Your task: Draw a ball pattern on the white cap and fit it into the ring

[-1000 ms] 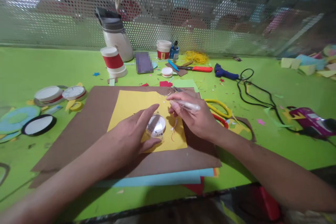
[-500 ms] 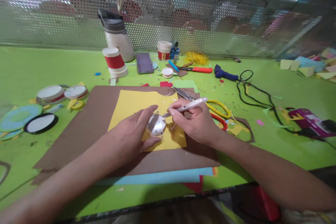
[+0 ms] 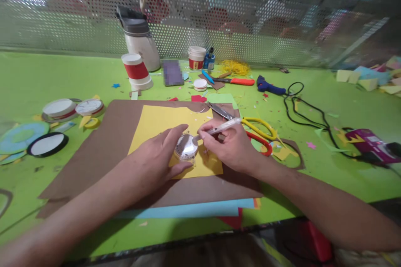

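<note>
Green table point(image 3: 46, 79) – yellow paper point(image 3: 156, 123) | left hand point(image 3: 156, 156) pins clear lid point(image 3: 186, 148) | right hand point(image 3: 232, 146) grips pen point(image 3: 219, 127)

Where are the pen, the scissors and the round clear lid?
pen point(image 3: 221, 126), head view, on the middle of its white barrel.
scissors point(image 3: 261, 124), head view, on the yellow handle loop.
lid point(image 3: 187, 147), head view, on its shiny top face.
</note>
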{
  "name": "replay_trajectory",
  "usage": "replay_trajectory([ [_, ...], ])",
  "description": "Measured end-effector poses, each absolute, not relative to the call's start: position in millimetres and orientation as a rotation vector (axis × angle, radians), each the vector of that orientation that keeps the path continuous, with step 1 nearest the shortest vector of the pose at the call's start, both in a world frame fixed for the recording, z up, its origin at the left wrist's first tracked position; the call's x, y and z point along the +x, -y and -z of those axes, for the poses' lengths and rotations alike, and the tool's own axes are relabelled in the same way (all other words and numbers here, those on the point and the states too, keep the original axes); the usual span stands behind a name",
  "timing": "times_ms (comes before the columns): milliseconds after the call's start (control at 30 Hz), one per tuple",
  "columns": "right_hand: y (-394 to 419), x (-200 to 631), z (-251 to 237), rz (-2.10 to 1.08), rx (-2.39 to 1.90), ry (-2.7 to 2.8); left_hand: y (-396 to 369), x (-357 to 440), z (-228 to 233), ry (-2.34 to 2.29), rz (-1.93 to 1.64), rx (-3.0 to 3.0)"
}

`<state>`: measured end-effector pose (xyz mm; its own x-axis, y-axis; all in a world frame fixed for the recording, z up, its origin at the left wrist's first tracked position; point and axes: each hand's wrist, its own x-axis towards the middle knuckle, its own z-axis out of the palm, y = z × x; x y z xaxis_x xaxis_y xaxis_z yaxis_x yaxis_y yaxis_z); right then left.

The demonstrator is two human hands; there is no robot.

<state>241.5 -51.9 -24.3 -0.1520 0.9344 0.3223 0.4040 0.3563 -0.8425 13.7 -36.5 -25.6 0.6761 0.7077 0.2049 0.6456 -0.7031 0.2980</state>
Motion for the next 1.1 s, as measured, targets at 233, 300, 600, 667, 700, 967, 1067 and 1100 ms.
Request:
replay_trajectory([
  [233,52.2,240.8,24.1,-0.781,-1.207,1.731,36.2,12.9,23.5,-1.095,-0.457,2.7],
  [300,52.6,240.4,23.7,-0.776,-1.208,1.736,36.4,12.1,23.4,-1.099,-0.447,2.697],
  [600,53.3,240.6,22.2,-0.699,-1.222,1.771,34.0,11.9,28.1,-1.058,-0.49,2.73],
  [667,53.3,240.8,22.4,-0.704,-1.223,1.779,33.2,11.6,28.9,-1.061,-0.48,2.731],
  [700,53.3,241.0,22.5,-0.709,-1.224,1.783,32.9,11.4,29.3,-1.057,-0.482,2.73],
  [967,53.0,241.2,21.9,-0.689,-1.205,1.804,36.0,13.8,23.1,-1.087,-0.429,2.705],
  [1067,52.7,241.3,22.1,-0.684,-1.19,1.807,35.5,14.5,21.9,-1.071,-0.439,2.71],
  [1100,52.7,241.3,22.0,-0.684,-1.183,1.806,34.9,14.5,22.1,-1.065,-0.44,2.714],
])
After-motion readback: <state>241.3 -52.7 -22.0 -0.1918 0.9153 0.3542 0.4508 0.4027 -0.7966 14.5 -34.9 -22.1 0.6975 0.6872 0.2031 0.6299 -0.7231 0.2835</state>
